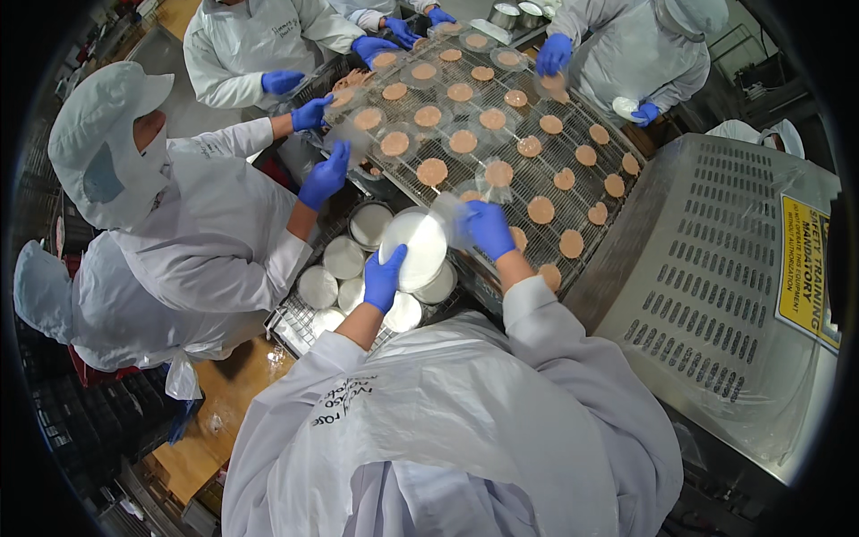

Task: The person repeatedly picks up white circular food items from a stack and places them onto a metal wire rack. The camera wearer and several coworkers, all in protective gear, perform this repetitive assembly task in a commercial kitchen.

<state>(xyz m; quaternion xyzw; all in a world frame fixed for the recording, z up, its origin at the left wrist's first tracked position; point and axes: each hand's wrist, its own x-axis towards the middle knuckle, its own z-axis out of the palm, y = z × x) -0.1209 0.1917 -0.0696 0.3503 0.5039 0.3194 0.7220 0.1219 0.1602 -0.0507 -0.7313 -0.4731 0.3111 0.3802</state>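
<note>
The left hand [385, 279] wore a blue glove and held a stack of white rounds [419, 246], with the thumb on top. The stack was tilted a bit, up over the wire tray [288, 329]. The right hand [490, 229] wore a blue glove too. Its fingers looked closed on a thin see-through sheet [455, 224], which was blurry. The sheet was just beside the stack, at the near edge of the wire belt [586, 183].

Lots of flat pink patties [540, 210] lay on the belt, spread out in loose rows. Some had a see-through round with them, like the patty [498, 174] a little past the right hand. I could not tell if that round was over it or under it. More white piles [344, 258] sat close together in the wire tray, below and around the left hand.

A person in white [206, 206] stood on the left side, with two blue-gloved hands by the edge of the belt. Across the belt on the right, another person [626, 54] reached one blue hand over the patties, and the other held a small white stack [625, 109]. A big metal cover [662, 277] with rows of slots stood on the right, and a yellow sign [801, 259] was on it.
</note>
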